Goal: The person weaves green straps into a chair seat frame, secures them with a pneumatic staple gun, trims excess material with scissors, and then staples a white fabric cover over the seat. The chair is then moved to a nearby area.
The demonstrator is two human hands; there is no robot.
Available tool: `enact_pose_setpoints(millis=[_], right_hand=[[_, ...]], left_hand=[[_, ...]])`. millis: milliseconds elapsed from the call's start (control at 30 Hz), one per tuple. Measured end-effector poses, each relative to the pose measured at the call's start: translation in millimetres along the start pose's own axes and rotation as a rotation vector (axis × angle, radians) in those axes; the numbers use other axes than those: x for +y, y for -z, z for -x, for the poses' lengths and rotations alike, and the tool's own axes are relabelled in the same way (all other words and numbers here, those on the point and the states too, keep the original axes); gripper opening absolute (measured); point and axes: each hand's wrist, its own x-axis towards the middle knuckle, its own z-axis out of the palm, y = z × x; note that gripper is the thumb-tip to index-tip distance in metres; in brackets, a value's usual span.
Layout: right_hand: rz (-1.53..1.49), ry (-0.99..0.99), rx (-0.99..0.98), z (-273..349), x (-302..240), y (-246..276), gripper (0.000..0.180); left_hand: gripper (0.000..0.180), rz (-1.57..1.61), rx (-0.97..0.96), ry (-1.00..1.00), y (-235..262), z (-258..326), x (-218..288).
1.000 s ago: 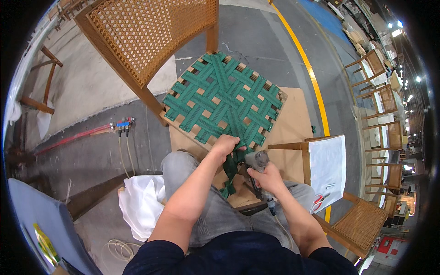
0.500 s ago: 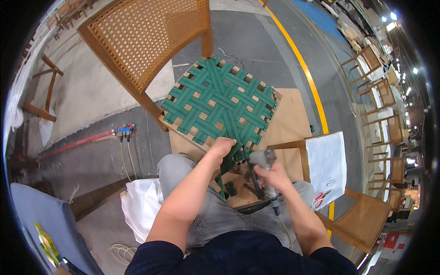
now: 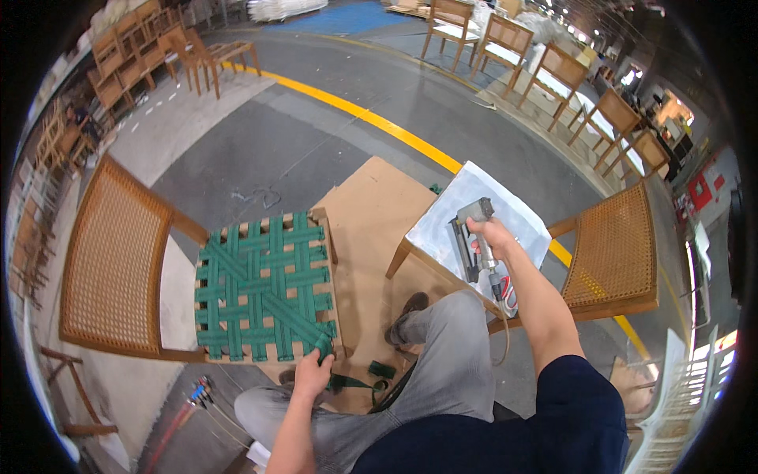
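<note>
My left hand [image 3: 312, 374] is closed on the loose end of a green webbing strap [image 3: 347, 382] at the near right corner of a chair seat. That seat is woven with green webbing [image 3: 264, 286], and one strap runs diagonally across it to my fingers. My right hand [image 3: 491, 237] grips a grey air staple gun [image 3: 475, 210] with a hose at its handle. The gun is over a second chair's seat, which has a white cover [image 3: 442, 207]; whether it touches the cover I cannot tell. Red-handled scissors [image 3: 509, 294] lie there, partly hidden by my arm.
The webbed chair has a cane back [image 3: 118, 261] at left; the other chair's cane back [image 3: 612, 246] is at right. Cardboard [image 3: 371, 197] covers the floor between them. A hose fitting [image 3: 202, 390] lies lower left. More chairs [image 3: 553, 75] line the far right beyond a yellow floor line [image 3: 379, 122].
My right hand has carried the staple gun away from the webbed seat, rightward over the white-covered seat. The view has turned right. My left hand stays at the webbing corner.
</note>
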Motion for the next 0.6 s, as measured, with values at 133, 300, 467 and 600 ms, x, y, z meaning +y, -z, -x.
enact_pose_setpoints(millis=[133, 300, 467, 600], right_hand=[[-0.171, -0.101, -0.183, -53, 38, -2, 0.052], [-0.269, -0.247, -0.227, -100, 61, -3, 0.049], [0.173, -0.149, 0.141, -88, 73, 31, 0.044], [0.493, 0.067, 0.272, -38, 86, 95, 0.028]], left_hand=[[0.048, 0.102, 0.067, 0.087, -1, 7, 14], [0.042, 0.23, 0.068, 0.186, -5, 6, 30], [0.038, 0.33, 0.063, 0.259, -10, -6, 36], [0.039, 0.28, 0.052, 0.307, -12, -4, 41]])
